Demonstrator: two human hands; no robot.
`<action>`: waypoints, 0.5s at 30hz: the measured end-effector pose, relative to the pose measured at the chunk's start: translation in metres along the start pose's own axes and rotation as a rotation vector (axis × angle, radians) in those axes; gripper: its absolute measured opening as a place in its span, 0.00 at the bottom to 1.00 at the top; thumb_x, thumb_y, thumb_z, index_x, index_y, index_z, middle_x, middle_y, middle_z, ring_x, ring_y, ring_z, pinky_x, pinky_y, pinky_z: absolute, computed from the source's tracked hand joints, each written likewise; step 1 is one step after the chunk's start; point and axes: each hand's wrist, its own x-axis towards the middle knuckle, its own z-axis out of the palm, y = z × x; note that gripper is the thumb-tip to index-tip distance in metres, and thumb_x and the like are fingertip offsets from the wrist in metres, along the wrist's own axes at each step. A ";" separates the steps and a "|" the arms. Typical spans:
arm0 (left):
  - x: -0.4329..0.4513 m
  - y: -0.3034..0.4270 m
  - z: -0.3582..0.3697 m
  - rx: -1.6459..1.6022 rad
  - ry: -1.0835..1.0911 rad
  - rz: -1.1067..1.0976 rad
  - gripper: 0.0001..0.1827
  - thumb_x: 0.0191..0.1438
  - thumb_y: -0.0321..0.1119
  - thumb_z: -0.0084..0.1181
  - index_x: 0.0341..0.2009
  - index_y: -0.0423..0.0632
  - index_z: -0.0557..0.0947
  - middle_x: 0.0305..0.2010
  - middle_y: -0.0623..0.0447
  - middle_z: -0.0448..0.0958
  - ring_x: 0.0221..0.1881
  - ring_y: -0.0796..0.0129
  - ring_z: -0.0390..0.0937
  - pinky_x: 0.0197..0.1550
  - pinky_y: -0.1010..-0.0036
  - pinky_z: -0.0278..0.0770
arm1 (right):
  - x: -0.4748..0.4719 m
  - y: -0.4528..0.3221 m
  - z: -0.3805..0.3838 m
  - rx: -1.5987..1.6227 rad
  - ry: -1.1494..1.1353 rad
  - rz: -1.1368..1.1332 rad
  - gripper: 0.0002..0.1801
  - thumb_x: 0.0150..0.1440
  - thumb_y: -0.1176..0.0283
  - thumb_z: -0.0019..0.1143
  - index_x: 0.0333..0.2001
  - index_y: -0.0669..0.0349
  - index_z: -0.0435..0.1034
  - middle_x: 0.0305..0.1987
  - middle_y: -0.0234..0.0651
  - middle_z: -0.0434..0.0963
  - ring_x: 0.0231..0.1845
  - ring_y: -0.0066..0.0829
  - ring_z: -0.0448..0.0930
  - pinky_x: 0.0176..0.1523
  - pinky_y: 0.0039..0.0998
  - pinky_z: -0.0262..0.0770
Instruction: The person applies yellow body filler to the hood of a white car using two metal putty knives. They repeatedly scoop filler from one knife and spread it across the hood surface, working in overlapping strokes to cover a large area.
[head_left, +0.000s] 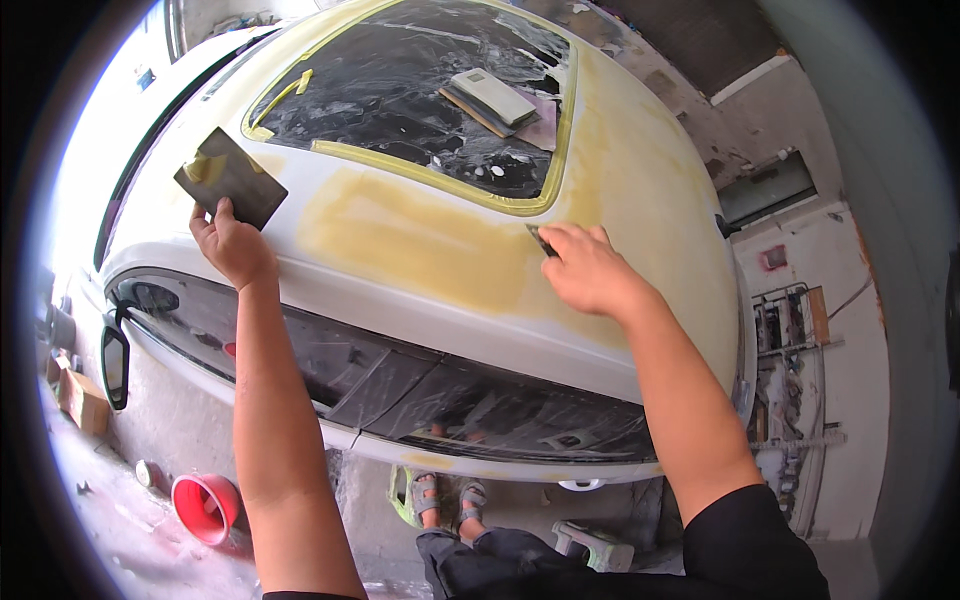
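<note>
My left hand (231, 244) grips a dark rectangular palette plate (244, 184) by its lower edge, above the car roof's left part. A dab of yellow body filler (204, 169) lies on the plate's upper left. In my right hand (589, 266) is a dark, thin spreader (538, 238), mostly covered by the fingers. The spreader is at the right end of a broad yellow filler patch (420, 232) on the white car roof (352, 281); whether it touches the surface I cannot tell. Yellow masking tape (442, 184) borders the dark glass roof panel (375, 82).
A pale box-like item (493, 95) lies on flat sheets on the glass. Side windows (517, 405) run below my arms. On the floor stand a red bucket (205, 510), a can (148, 473), a cardboard box (84, 401) and a step stool (592, 544). A rack (787, 375) lines the right wall.
</note>
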 end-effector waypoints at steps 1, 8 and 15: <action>0.000 0.000 0.000 0.005 0.003 0.004 0.23 0.61 0.28 0.48 0.60 0.35 0.64 0.49 0.43 0.75 0.48 0.62 0.75 0.55 0.72 0.71 | 0.010 -0.005 -0.001 -0.004 -0.019 0.056 0.29 0.58 0.65 0.39 0.64 0.56 0.63 0.72 0.34 0.60 0.70 0.47 0.59 0.67 0.58 0.60; -0.002 0.004 0.002 -0.016 0.005 -0.002 0.23 0.61 0.28 0.48 0.60 0.36 0.65 0.50 0.43 0.75 0.49 0.62 0.75 0.55 0.72 0.71 | 0.002 -0.066 0.010 -0.060 -0.113 -0.060 0.28 0.57 0.68 0.40 0.63 0.57 0.65 0.68 0.36 0.64 0.69 0.46 0.60 0.64 0.58 0.62; 0.000 0.003 0.001 0.046 -0.003 0.013 0.21 0.62 0.26 0.44 0.59 0.35 0.64 0.50 0.41 0.75 0.48 0.62 0.76 0.54 0.71 0.74 | -0.057 -0.046 0.024 -0.069 -0.103 -0.234 0.27 0.57 0.69 0.43 0.62 0.59 0.65 0.66 0.35 0.65 0.66 0.45 0.62 0.62 0.59 0.62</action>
